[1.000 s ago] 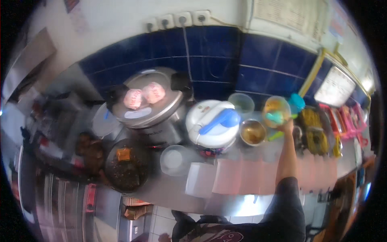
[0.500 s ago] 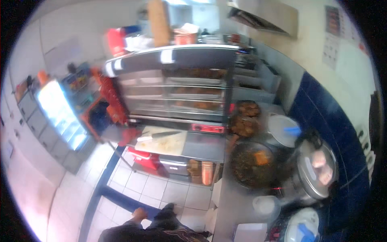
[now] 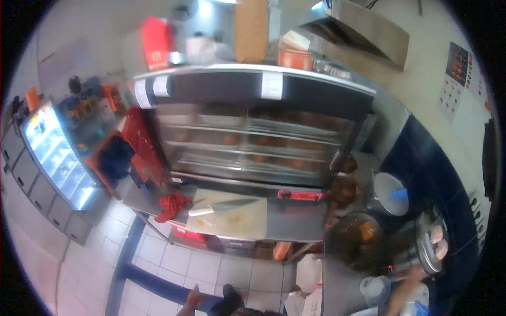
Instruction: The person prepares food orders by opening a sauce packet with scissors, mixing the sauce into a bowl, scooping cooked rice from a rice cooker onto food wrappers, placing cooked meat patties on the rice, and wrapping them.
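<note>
Low over the tiled floor hangs my left hand [image 3: 194,299], one finger standing out from the others and nothing visible in it. My right hand [image 3: 414,275] reaches over the counter at the lower right, its fingers smeared by motion. It is nearest a large steel pot [image 3: 424,253] that has two pale pink pieces on top. Left of the pot sits a wide dark pan [image 3: 350,247] of food with an orange piece [image 3: 367,230] in it. Close to my right forearm are a whitish tub [image 3: 375,289] and a pale container with something blue [image 3: 420,308].
A glass-fronted display warmer [image 3: 247,142] stands ahead. Before it, a knife [image 3: 221,207] lies on a cutting board [image 3: 240,218] beside a red cloth [image 3: 173,205]. A lit fridge [image 3: 60,158] stands left. A round white container [image 3: 390,192] is against the blue-tiled wall.
My view has swung and moved closer to the warmer and cutting board. My right arm has come into view over the counter. My left hand still hangs low.
</note>
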Demonstrator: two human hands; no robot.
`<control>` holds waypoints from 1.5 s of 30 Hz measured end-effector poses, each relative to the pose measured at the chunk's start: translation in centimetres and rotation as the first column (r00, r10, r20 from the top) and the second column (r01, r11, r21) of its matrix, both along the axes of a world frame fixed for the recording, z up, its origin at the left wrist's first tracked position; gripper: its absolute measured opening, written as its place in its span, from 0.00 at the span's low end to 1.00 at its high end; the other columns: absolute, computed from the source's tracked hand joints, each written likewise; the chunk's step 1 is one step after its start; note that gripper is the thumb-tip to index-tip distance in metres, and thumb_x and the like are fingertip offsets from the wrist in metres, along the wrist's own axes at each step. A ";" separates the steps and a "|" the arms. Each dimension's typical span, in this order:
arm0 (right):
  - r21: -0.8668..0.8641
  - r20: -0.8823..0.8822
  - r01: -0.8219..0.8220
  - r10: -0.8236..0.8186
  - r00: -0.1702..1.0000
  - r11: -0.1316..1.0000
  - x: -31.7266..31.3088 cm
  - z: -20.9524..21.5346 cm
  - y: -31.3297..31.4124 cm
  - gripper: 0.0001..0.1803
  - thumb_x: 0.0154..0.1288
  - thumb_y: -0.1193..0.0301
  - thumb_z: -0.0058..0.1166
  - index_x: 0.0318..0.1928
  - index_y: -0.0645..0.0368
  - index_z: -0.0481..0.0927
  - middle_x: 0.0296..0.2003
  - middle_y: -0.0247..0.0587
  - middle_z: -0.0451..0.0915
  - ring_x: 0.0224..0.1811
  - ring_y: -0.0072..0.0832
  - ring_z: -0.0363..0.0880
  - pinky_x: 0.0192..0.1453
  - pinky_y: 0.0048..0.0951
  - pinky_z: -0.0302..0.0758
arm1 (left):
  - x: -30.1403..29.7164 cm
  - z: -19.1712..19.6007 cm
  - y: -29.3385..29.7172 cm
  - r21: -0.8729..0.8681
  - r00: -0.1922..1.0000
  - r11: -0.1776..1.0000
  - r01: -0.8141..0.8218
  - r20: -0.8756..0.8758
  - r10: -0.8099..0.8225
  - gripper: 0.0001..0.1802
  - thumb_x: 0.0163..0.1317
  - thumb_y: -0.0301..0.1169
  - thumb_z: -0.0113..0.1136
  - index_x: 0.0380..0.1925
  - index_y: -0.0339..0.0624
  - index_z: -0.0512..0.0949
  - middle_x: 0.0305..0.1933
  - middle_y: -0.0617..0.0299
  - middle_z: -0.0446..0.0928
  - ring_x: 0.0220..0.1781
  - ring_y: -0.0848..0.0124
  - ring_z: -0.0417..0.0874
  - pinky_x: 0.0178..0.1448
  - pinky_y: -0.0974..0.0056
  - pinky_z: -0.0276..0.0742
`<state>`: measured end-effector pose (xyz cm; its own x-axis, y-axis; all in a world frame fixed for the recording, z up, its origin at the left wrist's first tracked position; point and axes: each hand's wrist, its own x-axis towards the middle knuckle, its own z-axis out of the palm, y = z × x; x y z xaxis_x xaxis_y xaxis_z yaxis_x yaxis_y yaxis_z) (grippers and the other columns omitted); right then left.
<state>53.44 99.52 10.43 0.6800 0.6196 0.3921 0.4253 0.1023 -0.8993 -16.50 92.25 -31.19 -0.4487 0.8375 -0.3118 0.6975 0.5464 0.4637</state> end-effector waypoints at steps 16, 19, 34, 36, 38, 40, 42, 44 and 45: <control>0.403 0.044 -0.714 0.767 0.640 0.573 -37.2 18.1 39.4 0.41 0.66 0.72 0.62 0.74 0.55 0.53 0.65 0.54 0.71 0.33 0.18 0.78 0.33 0.20 0.80 | 7.3 61.1 44.9 0.956 0.898 -0.181 0.231 -0.281 -0.338 0.09 0.65 0.30 0.64 0.42 0.38 0.84 0.39 0.53 0.85 0.40 0.66 0.86 0.48 0.64 0.79; 0.442 0.024 -0.732 0.809 0.588 0.519 -39.2 18.0 42.4 0.42 0.66 0.72 0.62 0.74 0.55 0.51 0.61 0.54 0.74 0.30 0.17 0.77 0.30 0.18 0.78 | 9.0 64.7 50.2 0.881 0.865 -0.288 0.375 -0.445 -0.234 0.11 0.62 0.33 0.67 0.42 0.41 0.85 0.41 0.52 0.85 0.43 0.58 0.85 0.51 0.60 0.79; 0.423 -0.110 -0.721 0.820 0.561 0.549 -40.5 13.9 46.2 0.39 0.64 0.80 0.61 0.73 0.55 0.57 0.32 0.35 0.82 0.23 0.12 0.74 0.24 0.16 0.70 | 9.9 66.0 55.8 0.614 0.587 -0.217 0.759 -0.789 -0.180 0.34 0.44 0.39 0.77 0.54 0.46 0.79 0.52 0.57 0.77 0.52 0.56 0.75 0.58 0.53 0.66; 0.427 -0.096 -0.722 0.821 0.562 0.544 -40.5 13.6 46.4 0.39 0.64 0.80 0.60 0.73 0.56 0.57 0.32 0.36 0.82 0.23 0.12 0.74 0.24 0.16 0.70 | 9.5 66.1 55.7 0.580 0.544 -0.216 0.786 -0.814 -0.206 0.37 0.43 0.38 0.77 0.57 0.46 0.77 0.54 0.56 0.76 0.54 0.55 0.74 0.59 0.52 0.66; 0.441 -0.075 -0.719 0.820 0.568 0.538 -40.5 13.6 46.6 0.38 0.65 0.81 0.59 0.72 0.56 0.57 0.33 0.36 0.82 0.23 0.12 0.74 0.24 0.16 0.70 | 9.4 66.4 55.7 0.567 0.529 -0.198 0.799 -0.821 -0.216 0.38 0.43 0.37 0.77 0.58 0.46 0.76 0.55 0.56 0.76 0.55 0.55 0.73 0.60 0.52 0.65; 0.476 -0.077 -0.707 0.826 0.558 0.523 -40.5 13.4 46.9 0.37 0.65 0.81 0.58 0.72 0.57 0.58 0.34 0.36 0.82 0.24 0.12 0.74 0.24 0.16 0.70 | 9.5 66.4 55.6 0.549 0.508 -0.181 0.816 -0.831 -0.227 0.39 0.42 0.36 0.77 0.59 0.47 0.75 0.55 0.55 0.75 0.57 0.55 0.73 0.61 0.52 0.65; 0.480 -0.090 -0.707 0.831 0.549 0.519 -40.5 13.3 47.1 0.37 0.65 0.81 0.58 0.72 0.56 0.58 0.34 0.37 0.82 0.24 0.12 0.74 0.25 0.16 0.70 | 9.5 66.5 55.5 0.560 0.517 -0.161 0.813 -0.820 -0.245 0.41 0.42 0.35 0.77 0.60 0.47 0.75 0.56 0.54 0.74 0.58 0.54 0.72 0.63 0.51 0.64; 0.474 -0.098 -0.710 0.833 0.545 0.521 -40.5 13.3 47.2 0.37 0.65 0.81 0.57 0.72 0.56 0.58 0.34 0.37 0.81 0.25 0.13 0.74 0.25 0.16 0.70 | 9.5 66.5 55.4 0.555 0.512 -0.155 0.817 -0.822 -0.249 0.41 0.42 0.35 0.78 0.61 0.47 0.74 0.56 0.54 0.73 0.59 0.53 0.71 0.64 0.50 0.63; 0.462 -0.087 -0.721 0.836 0.543 0.516 -40.4 13.2 47.2 0.37 0.65 0.81 0.57 0.72 0.55 0.58 0.34 0.37 0.81 0.26 0.13 0.75 0.26 0.16 0.71 | 9.5 66.6 55.4 0.552 0.509 -0.145 0.821 -0.824 -0.250 0.41 0.41 0.34 0.78 0.61 0.47 0.74 0.56 0.53 0.73 0.59 0.52 0.71 0.64 0.50 0.63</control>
